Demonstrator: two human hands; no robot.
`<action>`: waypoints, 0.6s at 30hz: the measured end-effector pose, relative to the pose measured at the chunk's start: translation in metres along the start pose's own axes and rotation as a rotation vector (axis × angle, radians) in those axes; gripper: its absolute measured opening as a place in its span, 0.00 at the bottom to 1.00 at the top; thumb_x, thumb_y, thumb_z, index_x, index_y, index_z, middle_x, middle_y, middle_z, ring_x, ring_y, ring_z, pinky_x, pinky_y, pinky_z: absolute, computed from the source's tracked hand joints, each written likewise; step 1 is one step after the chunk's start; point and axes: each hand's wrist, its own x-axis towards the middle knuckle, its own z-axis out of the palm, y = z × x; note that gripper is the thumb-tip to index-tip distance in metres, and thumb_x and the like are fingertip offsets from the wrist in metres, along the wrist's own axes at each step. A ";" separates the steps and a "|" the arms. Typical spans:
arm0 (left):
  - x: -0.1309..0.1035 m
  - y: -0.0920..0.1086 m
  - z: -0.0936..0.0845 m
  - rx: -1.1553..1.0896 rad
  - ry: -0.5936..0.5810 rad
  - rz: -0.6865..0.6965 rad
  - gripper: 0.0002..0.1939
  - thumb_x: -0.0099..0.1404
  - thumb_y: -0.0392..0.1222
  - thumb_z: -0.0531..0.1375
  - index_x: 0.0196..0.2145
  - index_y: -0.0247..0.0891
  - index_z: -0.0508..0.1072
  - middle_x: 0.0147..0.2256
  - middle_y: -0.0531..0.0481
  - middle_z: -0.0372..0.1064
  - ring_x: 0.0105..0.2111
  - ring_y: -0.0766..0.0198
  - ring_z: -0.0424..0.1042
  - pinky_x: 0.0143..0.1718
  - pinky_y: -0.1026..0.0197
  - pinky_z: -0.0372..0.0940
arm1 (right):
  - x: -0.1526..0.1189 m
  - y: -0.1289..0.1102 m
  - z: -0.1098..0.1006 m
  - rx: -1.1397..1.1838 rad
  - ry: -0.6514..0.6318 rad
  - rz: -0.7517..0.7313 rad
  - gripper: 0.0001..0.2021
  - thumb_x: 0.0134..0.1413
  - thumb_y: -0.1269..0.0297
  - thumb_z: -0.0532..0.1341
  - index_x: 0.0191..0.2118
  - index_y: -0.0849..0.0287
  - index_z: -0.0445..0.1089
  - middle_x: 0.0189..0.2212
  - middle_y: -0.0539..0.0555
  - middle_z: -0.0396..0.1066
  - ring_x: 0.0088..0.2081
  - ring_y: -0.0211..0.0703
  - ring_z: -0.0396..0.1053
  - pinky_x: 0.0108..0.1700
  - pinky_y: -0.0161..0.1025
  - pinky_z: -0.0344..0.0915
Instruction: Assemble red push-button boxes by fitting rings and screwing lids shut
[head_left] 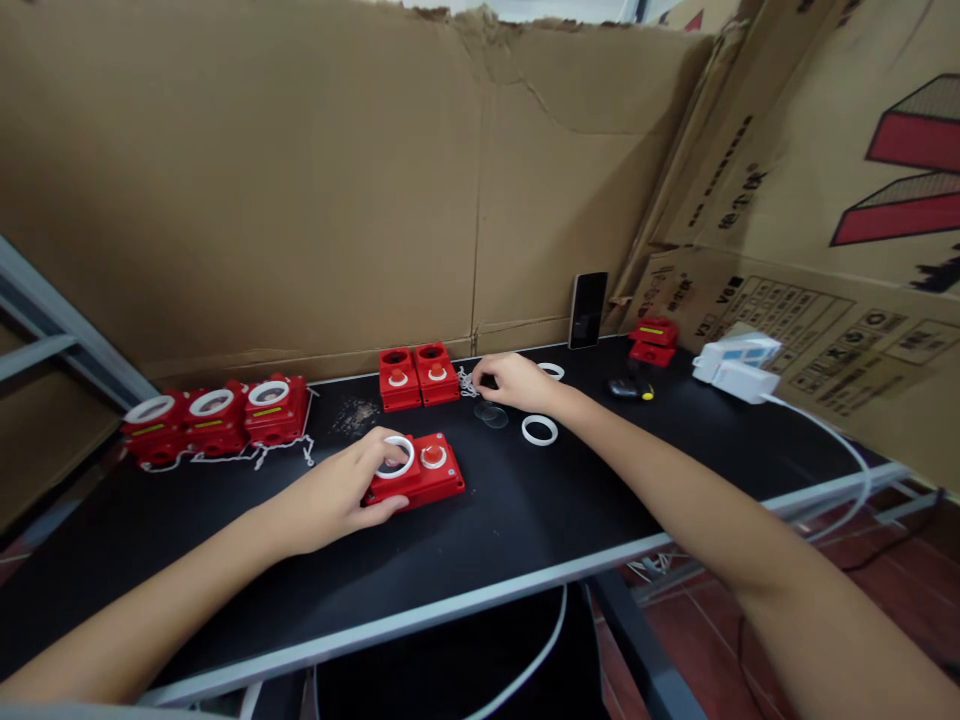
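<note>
My left hand point(360, 485) grips a red box point(427, 490) with a red round button point(433, 456) on its right half. The fingers rest over the white ring point(405, 458) on the box's left half, while the thumb lies along the front side. Farther back, my right hand point(514, 380) pinches at a small heap of white cord point(466, 383), thumb and forefinger together. Just in front of that hand lie thin clear discs point(491, 415). One loose white ring point(540, 430) is flat on the black tabletop; another white ring point(552, 371) is partly behind my wrist.
Red boxes with white rings point(212, 403) and trailing cords stand at left. Two ringless red boxes point(418, 375) stand at the back. A phone point(587, 310) leans on the cardboard wall point(337, 200). Red parts point(653, 342), a dark yellow-tipped tool point(628, 389) and white adapters point(739, 367) lie right.
</note>
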 end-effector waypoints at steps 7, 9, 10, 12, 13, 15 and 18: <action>0.000 0.002 -0.001 -0.013 -0.014 -0.023 0.14 0.81 0.50 0.63 0.58 0.45 0.68 0.63 0.38 0.74 0.52 0.51 0.82 0.60 0.48 0.78 | -0.001 -0.010 0.011 -0.079 -0.012 0.033 0.06 0.67 0.73 0.69 0.40 0.55 0.83 0.48 0.59 0.87 0.46 0.51 0.84 0.43 0.38 0.68; 0.001 0.002 -0.001 -0.016 -0.015 -0.029 0.14 0.81 0.50 0.62 0.58 0.45 0.69 0.62 0.38 0.75 0.52 0.51 0.82 0.60 0.48 0.78 | 0.000 -0.012 0.012 -0.079 0.013 0.042 0.06 0.66 0.74 0.69 0.39 0.56 0.83 0.46 0.59 0.86 0.44 0.51 0.83 0.42 0.39 0.68; 0.001 0.002 -0.001 -0.017 -0.015 -0.031 0.14 0.81 0.50 0.62 0.58 0.45 0.69 0.63 0.38 0.75 0.52 0.51 0.82 0.60 0.48 0.78 | 0.001 -0.012 0.011 -0.072 0.032 0.043 0.06 0.65 0.75 0.69 0.39 0.56 0.82 0.44 0.59 0.86 0.43 0.50 0.82 0.43 0.39 0.68; 0.001 0.002 -0.001 -0.017 -0.015 -0.035 0.14 0.81 0.50 0.63 0.58 0.45 0.69 0.63 0.38 0.75 0.52 0.50 0.82 0.60 0.48 0.78 | 0.002 -0.013 0.008 -0.048 0.083 0.041 0.07 0.62 0.77 0.70 0.37 0.57 0.81 0.42 0.57 0.85 0.42 0.49 0.81 0.44 0.38 0.69; 0.001 0.002 -0.001 -0.017 -0.015 -0.036 0.14 0.81 0.50 0.63 0.58 0.45 0.69 0.63 0.38 0.75 0.52 0.50 0.82 0.60 0.48 0.78 | 0.002 -0.013 0.005 -0.032 0.118 0.038 0.07 0.61 0.77 0.71 0.37 0.57 0.80 0.40 0.56 0.84 0.42 0.48 0.81 0.44 0.38 0.70; 0.001 0.001 -0.001 -0.018 -0.017 -0.034 0.14 0.81 0.51 0.63 0.58 0.45 0.69 0.63 0.38 0.75 0.52 0.50 0.82 0.60 0.48 0.78 | 0.000 -0.014 -0.004 0.001 0.219 0.039 0.06 0.63 0.76 0.70 0.38 0.58 0.80 0.38 0.55 0.82 0.40 0.46 0.79 0.46 0.39 0.71; 0.001 0.001 -0.001 -0.016 -0.015 -0.024 0.14 0.82 0.51 0.62 0.58 0.45 0.69 0.63 0.37 0.74 0.52 0.50 0.82 0.60 0.48 0.78 | -0.007 -0.015 -0.021 0.043 0.419 0.062 0.05 0.73 0.68 0.65 0.45 0.58 0.80 0.37 0.54 0.79 0.34 0.43 0.74 0.46 0.42 0.72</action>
